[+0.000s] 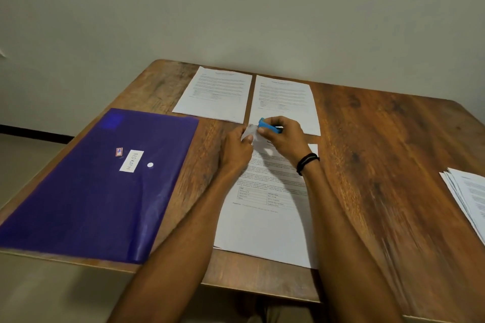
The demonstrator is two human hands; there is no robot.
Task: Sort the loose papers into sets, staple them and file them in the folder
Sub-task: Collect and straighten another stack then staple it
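Head view: R hand (282,139) grips small blue plastic stapler (267,126). L hand (235,151) pinches curled corner of white paper set (262,228) at stapler's 8 o'clock. Glossy purple folder (91,186) at 9 o'clock on wood-grain table (380,152).

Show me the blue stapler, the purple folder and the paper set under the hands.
blue stapler (265,124): head view, its blue body.
purple folder (78,204): head view, its bare cover.
paper set (262,231): head view, blank lower part of top sheet.
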